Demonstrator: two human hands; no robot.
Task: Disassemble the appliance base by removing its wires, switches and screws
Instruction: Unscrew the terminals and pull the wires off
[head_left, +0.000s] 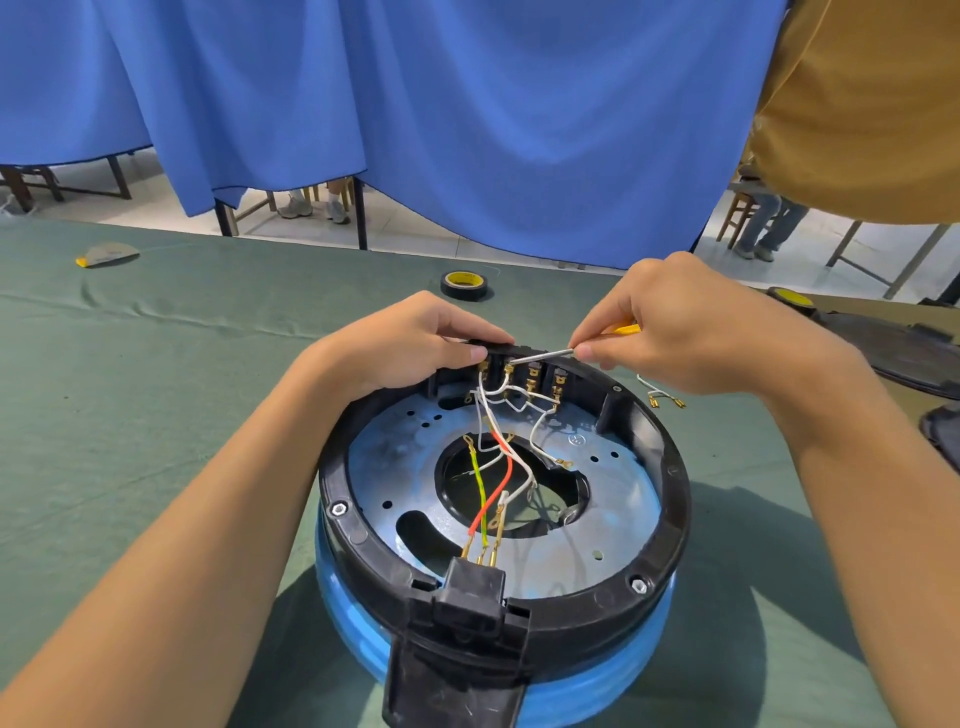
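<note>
The round appliance base (670, 499) lies upside down on the green cloth, a black ring over a blue body with a metal plate inside. White, red and yellow-green wires (506, 470) run from a row of switches (530, 376) at the far rim to a black plug socket (470, 587) at the near rim. My left hand (410, 340) grips the far rim beside the switches. My right hand (675, 322) holds a yellow-handled screwdriver (545, 355), whose metal tip is at the switch terminals.
A roll of black tape (464, 285) lies behind the base. Loose white wires with brass terminals (660, 396) lie to the right, near black cover parts (914, 358). A grey and yellow object (106, 254) sits far left. Blue curtains hang behind the table.
</note>
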